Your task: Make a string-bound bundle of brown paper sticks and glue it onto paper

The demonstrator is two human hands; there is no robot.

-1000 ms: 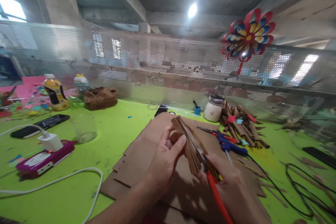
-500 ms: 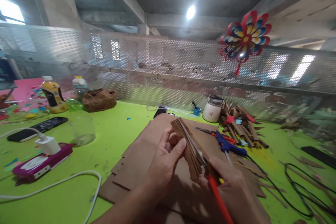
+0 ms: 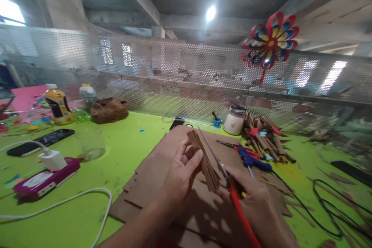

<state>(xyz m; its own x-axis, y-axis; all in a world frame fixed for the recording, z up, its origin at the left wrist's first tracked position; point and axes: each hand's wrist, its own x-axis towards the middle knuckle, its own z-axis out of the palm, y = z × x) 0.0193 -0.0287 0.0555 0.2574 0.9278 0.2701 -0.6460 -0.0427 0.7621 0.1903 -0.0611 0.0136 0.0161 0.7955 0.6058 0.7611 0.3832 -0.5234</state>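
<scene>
Green table (image 3: pixel 136 124) w/ brown card sheets (image 3: pixel 157 162) on top, blue glue gun (image 3: pixel 251 159) nr their R edge, white jar (image 3: pixel 233 124) behind. L hand (image 3: pixel 180 176) has thumb & fingers pinching a stack of brown strips (image 3: pixel 208 167), held up above the card; R hand (image 3: pixel 254 193) has fingers curled round red-handled scissors (image 3: pixel 241 215), blades alongside the strips, fingertips partly hidden.

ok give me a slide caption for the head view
Left hand pinches layered brown paper; right hand holds red-handled scissors alongside.

From my station I see the left grip (image 3: pixel 181 172) and the right grip (image 3: pixel 251 190) both bare, a bare, tapering forearm (image 3: pixel 145 217) behind each one.
</scene>
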